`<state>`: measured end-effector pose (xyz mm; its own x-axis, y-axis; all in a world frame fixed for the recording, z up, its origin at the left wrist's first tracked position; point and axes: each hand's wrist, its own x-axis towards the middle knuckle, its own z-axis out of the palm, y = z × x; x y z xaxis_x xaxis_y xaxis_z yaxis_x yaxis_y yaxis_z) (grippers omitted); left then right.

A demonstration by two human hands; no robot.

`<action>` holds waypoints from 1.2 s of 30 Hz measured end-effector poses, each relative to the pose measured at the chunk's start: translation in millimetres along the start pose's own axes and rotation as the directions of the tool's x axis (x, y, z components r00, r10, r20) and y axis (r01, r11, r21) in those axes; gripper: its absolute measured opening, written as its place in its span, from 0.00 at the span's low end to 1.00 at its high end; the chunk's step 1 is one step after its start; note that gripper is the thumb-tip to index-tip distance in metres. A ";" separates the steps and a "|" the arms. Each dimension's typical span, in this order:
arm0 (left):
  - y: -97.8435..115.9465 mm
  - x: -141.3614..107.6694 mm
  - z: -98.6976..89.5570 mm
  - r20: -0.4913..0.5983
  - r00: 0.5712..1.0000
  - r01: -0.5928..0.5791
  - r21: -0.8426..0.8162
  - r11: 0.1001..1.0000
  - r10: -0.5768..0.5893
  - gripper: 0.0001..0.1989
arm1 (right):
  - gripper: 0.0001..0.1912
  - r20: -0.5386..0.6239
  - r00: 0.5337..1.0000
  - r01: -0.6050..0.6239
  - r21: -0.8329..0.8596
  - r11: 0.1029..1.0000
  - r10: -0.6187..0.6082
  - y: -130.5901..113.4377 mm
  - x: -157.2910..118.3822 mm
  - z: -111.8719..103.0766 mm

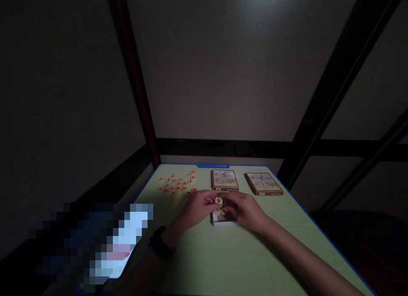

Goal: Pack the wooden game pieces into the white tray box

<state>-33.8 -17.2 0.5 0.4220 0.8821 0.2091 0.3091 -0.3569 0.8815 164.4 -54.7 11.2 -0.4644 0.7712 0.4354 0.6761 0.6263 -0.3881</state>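
Observation:
My left hand (201,205) is closed, pinching a round, pale Chinese chess piece (218,200) with a dark character, between thumb and fingers. Just below that piece is a small open box (225,223) with a white front edge. A few more pale discs (217,212) lie in it, partly covered by my hands. My right hand (245,208) arches over the box's right side, thumb and forefinger apart; its other fingertips are hidden. Beyond my left hand, several loose chess pieces (177,184), mostly with red characters, are spread on the table.
The pale green table (204,262) has a blue rim. Two printed Chinese chess boxes stand at the back: one box (225,179) in the middle, another box (264,183) at the right. A bright blurred patch (127,236) sits at the left edge. A wall (223,83) rises behind.

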 end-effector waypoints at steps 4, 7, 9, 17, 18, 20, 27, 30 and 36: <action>-9.6 2.7 4.0 0.127 0.991 0.064 -0.238 0.969 -0.034 0.12 | 0.15 -0.053 0.980 0.188 -0.059 0.980 -0.191 3.6 -2.1 4.2; -11.8 3.6 3.8 0.175 0.985 0.067 -0.283 0.957 -0.017 0.14 | 0.16 -0.063 0.974 0.212 -0.088 0.973 -0.218 6.5 -2.4 2.8; -10.0 3.9 1.5 0.130 0.991 0.041 -0.236 0.971 -0.010 0.15 | 0.15 -0.053 0.981 0.181 -0.071 0.981 -0.185 8.9 -1.7 -0.2; -6.1 2.8 -11.8 -0.114 0.993 0.001 0.270 0.963 0.030 0.06 | 0.09 0.165 0.986 -0.017 -0.046 0.999 0.024 15.0 0.7 -1.0; -7.5 2.1 -11.8 -0.096 0.995 0.011 0.312 0.950 0.020 0.06 | 0.10 0.167 0.986 -0.020 -0.056 0.998 0.029 15.2 0.5 0.3; -10.5 0.7 -10.8 -0.049 0.999 0.013 0.360 0.933 0.006 0.06 | 0.11 0.161 0.986 -0.026 -0.068 0.997 0.037 15.5 0.2 2.6; -15.5 -1.0 -6.5 0.041 0.999 0.012 0.344 0.939 -0.028 0.04 | 0.15 0.176 0.978 -0.091 -0.099 0.991 0.108 15.3 -0.3 5.5; -16.5 -0.8 -6.7 0.068 0.997 0.015 0.342 0.939 -0.041 0.02 | 0.19 0.178 0.975 -0.113 -0.116 0.987 0.133 13.7 0.4 4.9; -16.0 -3.4 -7.6 0.100 0.994 -0.003 0.338 0.941 -0.033 0.04 | 0.17 0.189 0.969 -0.136 -0.124 0.983 0.158 9.2 0.9 3.6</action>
<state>-46.6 -12.2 -11.1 0.4948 0.8582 0.1364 0.5781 -0.4423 0.6857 168.2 -47.9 5.1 -0.4510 0.8681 0.2075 0.7987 0.4963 -0.3402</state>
